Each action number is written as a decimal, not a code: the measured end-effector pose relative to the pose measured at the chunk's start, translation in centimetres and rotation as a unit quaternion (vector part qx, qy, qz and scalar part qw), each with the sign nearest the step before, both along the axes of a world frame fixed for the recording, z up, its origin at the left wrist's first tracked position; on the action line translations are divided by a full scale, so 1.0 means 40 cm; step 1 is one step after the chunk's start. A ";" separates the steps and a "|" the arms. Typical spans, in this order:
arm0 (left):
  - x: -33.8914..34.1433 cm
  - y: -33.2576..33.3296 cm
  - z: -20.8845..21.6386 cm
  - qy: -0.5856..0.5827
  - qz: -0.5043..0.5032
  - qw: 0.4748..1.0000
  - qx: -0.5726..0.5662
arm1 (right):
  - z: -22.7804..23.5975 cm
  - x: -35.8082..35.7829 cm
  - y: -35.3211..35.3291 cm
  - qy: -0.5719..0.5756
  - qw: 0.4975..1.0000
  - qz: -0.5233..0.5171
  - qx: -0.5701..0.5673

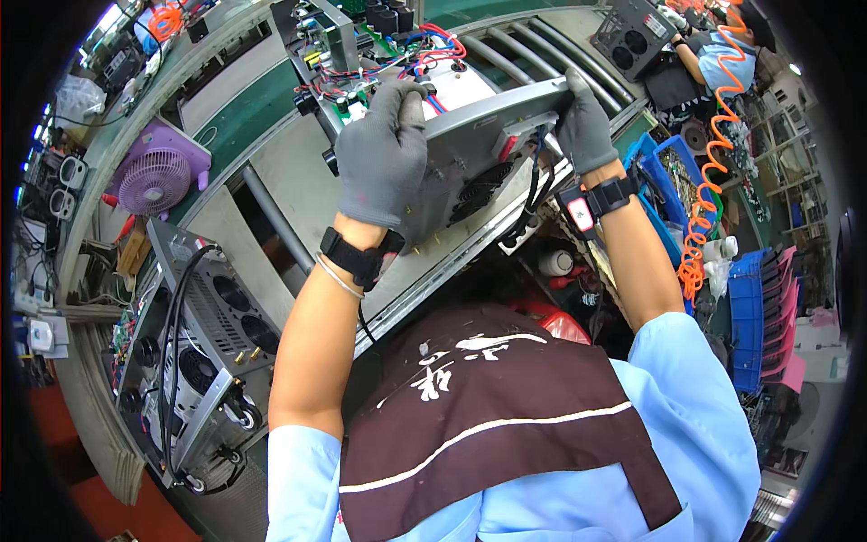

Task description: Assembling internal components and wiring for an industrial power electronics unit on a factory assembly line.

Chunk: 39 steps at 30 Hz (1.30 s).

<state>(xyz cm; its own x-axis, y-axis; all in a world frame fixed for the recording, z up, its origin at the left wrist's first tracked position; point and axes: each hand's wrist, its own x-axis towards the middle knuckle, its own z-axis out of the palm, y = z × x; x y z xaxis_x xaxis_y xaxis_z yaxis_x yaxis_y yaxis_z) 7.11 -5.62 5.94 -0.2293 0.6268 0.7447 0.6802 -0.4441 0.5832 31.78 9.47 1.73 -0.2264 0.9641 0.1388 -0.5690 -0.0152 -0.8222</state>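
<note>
Both my hands wear grey gloves and are closed on a grey metal panel (444, 169) that stands tilted on the conveyor in front of me. My left hand (384, 158) grips its left upper edge, thumb and fingers bent over the rim. At the panel's right end my right hand (585, 126) holds the corner, with some of the fingers hidden behind it. The panel carries a dark round fan grille (479, 191) and a red switch (508, 145). Directly behind it sits an open chassis with circuit boards (358, 107) and red and blue wires (440, 52).
Conveyor rollers (515, 56) run behind the panel. To the left are a purple fan (155, 176) and another grey machine (212, 312) with casters and black cables. Blue bins (673, 181) and an orange coiled hose (713, 149) are at right. A co-worker (725, 63) is at the far right.
</note>
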 end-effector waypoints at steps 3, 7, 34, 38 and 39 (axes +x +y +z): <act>-0.002 -0.017 0.005 -0.005 0.005 1.000 -0.026 | 0.013 -0.013 -0.029 -0.011 1.000 -0.010 0.005; -0.002 -0.023 0.008 -0.014 0.007 0.999 -0.028 | 0.008 -0.014 -0.017 -0.013 0.999 -0.037 -0.034; 0.088 -0.221 -0.084 -0.002 0.448 0.880 -0.156 | -0.001 -0.458 0.655 -0.450 0.824 0.130 0.318; 0.078 -0.185 -0.124 -0.106 0.434 0.884 -0.136 | 0.009 -0.501 0.683 -0.543 0.779 0.041 0.310; 0.066 -0.186 -0.136 -0.048 0.460 0.879 -0.114 | 0.021 -0.501 0.653 -0.520 0.794 0.050 0.311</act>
<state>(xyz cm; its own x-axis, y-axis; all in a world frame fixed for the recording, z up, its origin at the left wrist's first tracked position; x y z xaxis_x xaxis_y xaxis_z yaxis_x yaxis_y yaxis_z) 9.76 -13.07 0.49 -0.7724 0.2728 0.5735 0.6329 0.4047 0.6600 11.73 35.57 2.56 -0.6009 0.7530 0.2683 0.4022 0.5749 -0.7126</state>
